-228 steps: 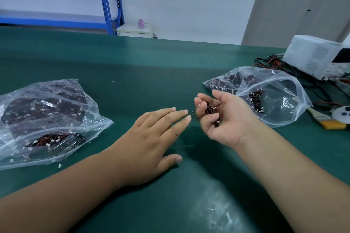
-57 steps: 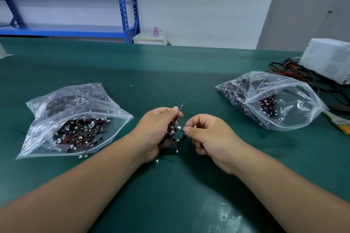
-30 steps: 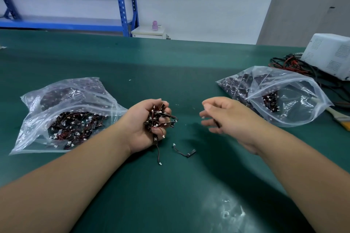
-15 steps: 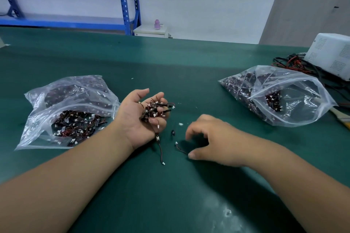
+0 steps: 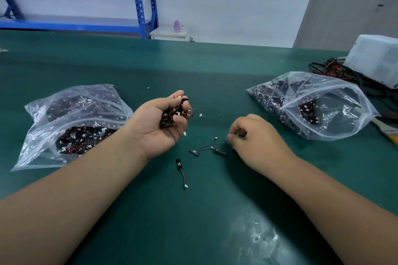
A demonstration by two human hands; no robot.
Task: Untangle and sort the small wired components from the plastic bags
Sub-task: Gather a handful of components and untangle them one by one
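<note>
My left hand (image 5: 155,127) lies palm up above the green table (image 5: 206,71) and grips a tangled bunch of small wired components (image 5: 172,113). My right hand (image 5: 256,144) hovers low over the table with its fingers curled. A dark blur sits at its fingertips, and I cannot tell whether it pinches a component. Three loose components lie between the hands: one (image 5: 180,169) nearer me, and two (image 5: 204,149) close together just left of my right fingertips. One clear plastic bag (image 5: 71,122) of components lies at the left and another (image 5: 312,103) lies open at the right.
A white box (image 5: 377,58) with a heap of cables (image 5: 336,71) stands at the far right. A brush (image 5: 385,129) pokes out from behind the right bag. Small white bits (image 5: 200,115) dot the mat. Blue shelving (image 5: 140,0) stands behind the table.
My right hand has lifted off the loose components and drawn back to the right. The component that dangled from my left hand now lies on the table. My left hand has closed more round the bunch.
</note>
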